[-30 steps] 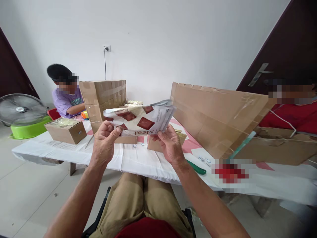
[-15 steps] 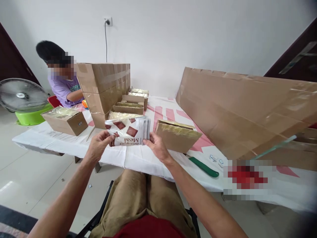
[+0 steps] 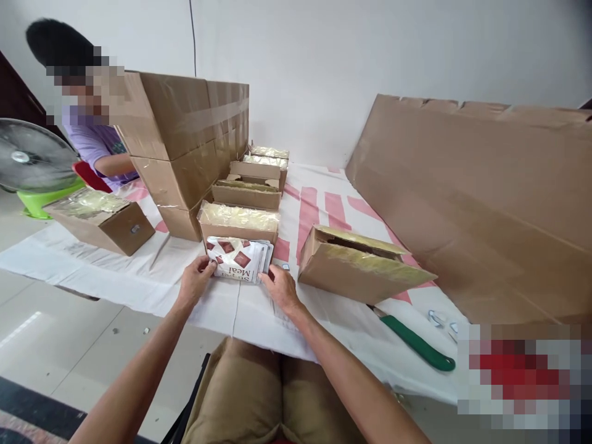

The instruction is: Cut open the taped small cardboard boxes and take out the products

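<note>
The big sheet of cardboard (image 3: 467,203) on the right and the cloth-covered table (image 3: 342,317) are where they were; only the head has tipped down, so they fill more of the view. The stack of boxes (image 3: 185,117) on the left has not changed either, with a person in a purple shirt (image 3: 83,132) beyond it. The open box (image 3: 346,274) right of the hands stays put, and so does the nearest box (image 3: 238,231) of the row beside the stack, yellowish plastic showing at its top.

What has changed is the bundle of printed packets (image 3: 237,260). A second ago it was up in the air before the wearer; now it is low, standing on its long edge just in front of that nearest box. Whether its lower edge presses on the cloth or hangs barely above it, I cannot tell. Several layers show at its right end, slightly stepped, so the stack looks gathered but perhaps not fully squared. To my judgement, bringing it down to the table suits evening up those edges.

The left hand (image 3: 197,280) pinches one end between thumb and fingers, and the right hand (image 3: 282,287) grips the other, so the bundle is held from both sides. The green-handled knife (image 3: 416,342) and the small packets (image 3: 436,319) beyond it lie untouched.
</note>
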A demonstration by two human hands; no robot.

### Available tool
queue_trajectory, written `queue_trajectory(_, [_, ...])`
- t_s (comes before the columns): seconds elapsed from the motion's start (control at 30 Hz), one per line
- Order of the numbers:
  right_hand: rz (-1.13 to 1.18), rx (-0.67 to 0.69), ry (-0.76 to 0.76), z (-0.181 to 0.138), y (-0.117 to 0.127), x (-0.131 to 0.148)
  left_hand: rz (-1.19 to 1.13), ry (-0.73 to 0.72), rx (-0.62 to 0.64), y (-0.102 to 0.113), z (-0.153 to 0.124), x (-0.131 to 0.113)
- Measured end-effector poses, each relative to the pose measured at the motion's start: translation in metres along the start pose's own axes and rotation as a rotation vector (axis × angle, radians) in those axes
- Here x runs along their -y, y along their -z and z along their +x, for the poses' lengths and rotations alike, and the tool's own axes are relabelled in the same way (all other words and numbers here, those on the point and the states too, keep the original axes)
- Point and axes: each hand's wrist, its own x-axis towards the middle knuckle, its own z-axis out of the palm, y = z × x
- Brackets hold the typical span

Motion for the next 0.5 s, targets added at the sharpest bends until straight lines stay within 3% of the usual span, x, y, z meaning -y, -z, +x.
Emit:
queue_trajectory(0.33, [-0.099,-0.019,0.020,0.009,-0.014,-0.004,0.146,-0.022,-0.026,0.003,0.003,0.003])
queue_trajectory(0.5, [-0.073,-0.128,0.046,0.001,-0.011,-0.016,0.255,-0.120,-0.096,0.013,-0.008,0.015])
